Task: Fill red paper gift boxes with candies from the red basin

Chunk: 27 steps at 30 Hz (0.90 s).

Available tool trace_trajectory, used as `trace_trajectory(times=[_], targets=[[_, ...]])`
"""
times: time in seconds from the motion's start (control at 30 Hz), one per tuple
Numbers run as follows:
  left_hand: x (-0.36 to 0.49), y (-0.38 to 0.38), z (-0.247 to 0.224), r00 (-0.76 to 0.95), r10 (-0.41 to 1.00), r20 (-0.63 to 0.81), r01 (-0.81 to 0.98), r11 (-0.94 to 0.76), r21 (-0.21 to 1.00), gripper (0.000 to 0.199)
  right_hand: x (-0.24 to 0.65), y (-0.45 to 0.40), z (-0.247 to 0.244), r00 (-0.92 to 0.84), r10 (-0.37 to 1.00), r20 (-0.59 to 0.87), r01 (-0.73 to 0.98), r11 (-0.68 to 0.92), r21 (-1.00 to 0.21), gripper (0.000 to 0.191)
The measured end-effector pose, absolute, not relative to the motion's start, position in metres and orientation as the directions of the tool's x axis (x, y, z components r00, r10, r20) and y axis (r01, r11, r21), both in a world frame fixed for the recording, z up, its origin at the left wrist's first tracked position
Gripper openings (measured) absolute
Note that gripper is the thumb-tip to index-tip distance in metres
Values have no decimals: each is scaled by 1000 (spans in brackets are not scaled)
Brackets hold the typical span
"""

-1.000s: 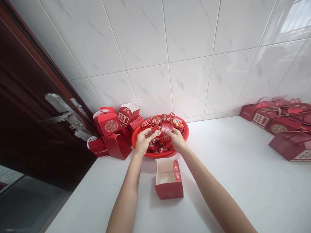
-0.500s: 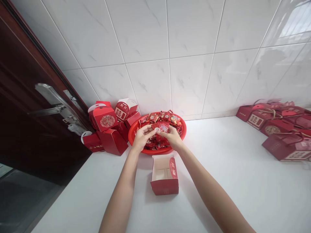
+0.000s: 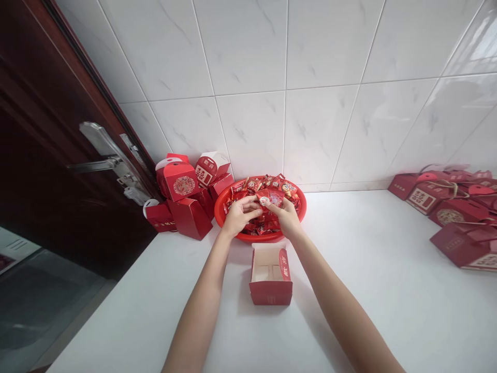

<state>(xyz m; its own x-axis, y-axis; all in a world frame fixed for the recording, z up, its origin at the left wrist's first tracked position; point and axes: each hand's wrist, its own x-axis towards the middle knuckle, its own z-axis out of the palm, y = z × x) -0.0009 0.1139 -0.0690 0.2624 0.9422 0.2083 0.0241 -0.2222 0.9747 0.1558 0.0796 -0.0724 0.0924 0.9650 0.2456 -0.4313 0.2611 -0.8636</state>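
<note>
A red oval basin (image 3: pixel 302 211) full of red wrapped sweets stands near the wall. Over it, my right hand (image 3: pixel 288 215) pinches red wrapped sweets (image 3: pixel 271 198). My left hand (image 3: pixel 241 215) is beside them with its fingers bent and its thumb close to the fingertips; whether it holds anything is hard to make out. Below the basin, an open red box (image 3: pixel 271 293) with a pale inside sits on the white table (image 3: pixel 341 248). No sweets show in the part of its inside that is visible.
Folded red boxes (image 3: pixel 190 217) are piled left of the basin. More red boxes with cord handles (image 3: pixel 452 207) stand at the far right. A dark door with a metal handle (image 3: pixel 103 165) is at the left, and a tiled wall (image 3: pixel 248 134) rises behind.
The whole view has shifted, so most things appear further right. Both hands stay over the basin; my left hand's fingers look slightly further from the sweets.
</note>
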Motion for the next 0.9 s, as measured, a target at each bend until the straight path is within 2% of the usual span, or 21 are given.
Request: trace_trajectory(times=[0.33,0.4,0.5,0.57,0.63,0.77,0.9], targets=[[-2,109,-66,276,922,271,49,-295,954,59,158,77,-68,53,979,197,-484,198,-852,33],[-2,111,-68,255,925,281,43,-301,953,55,157,75,-66,106,975,197,-498,224,-838,32],[-3,119,-74,122,944,305,73,-315,946,42,157,75,-66,253,957,145,-566,268,-780,29],[-4,124,-79,36,951,308,137,-310,941,34,157,77,-68,311,945,107,-608,284,-742,27],[-5,128,-83,24,953,301,214,-299,930,29,158,79,-70,312,946,94,-634,280,-721,27],[-1,128,-86,127,953,274,398,-302,866,20,160,82,-74,292,953,80,-644,257,-720,26],[5,127,-87,175,960,218,581,-279,765,20,160,84,-75,300,950,90,-670,276,-689,27]])
